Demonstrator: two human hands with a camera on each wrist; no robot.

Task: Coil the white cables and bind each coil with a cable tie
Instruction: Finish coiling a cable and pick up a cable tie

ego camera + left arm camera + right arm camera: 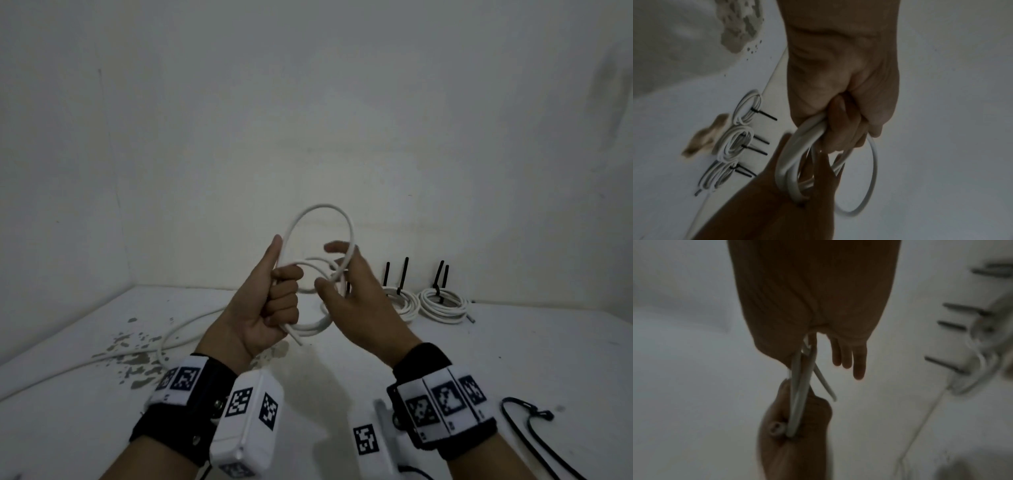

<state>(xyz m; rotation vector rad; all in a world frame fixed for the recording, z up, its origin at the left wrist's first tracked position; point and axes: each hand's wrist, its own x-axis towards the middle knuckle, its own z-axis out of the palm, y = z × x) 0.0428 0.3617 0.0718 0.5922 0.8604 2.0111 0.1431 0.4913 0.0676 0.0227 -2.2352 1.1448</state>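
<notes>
My left hand point(274, 305) grips a coil of white cable point(313, 329) in its fist, thumb up along the strands; a short cut end pokes out below. One wide loop point(322, 207) arches above both hands. It comes down through the crook between thumb and forefinger of my right hand point(356, 305), whose fingers point(846, 356) are straight. In the left wrist view the coil point(791, 155) hangs from the left hand point(838, 81). The cable's free length point(178, 330) trails on the table at the left. A loose black cable tie point(524, 416) lies at the front right.
Bound coils point(443, 305) with upright black tie tails point(405, 274) lie by the back wall; the left wrist view shows three point(735, 144). The white table point(342, 370) has chipped paint point(137, 359) at the left. Walls close off the back and left.
</notes>
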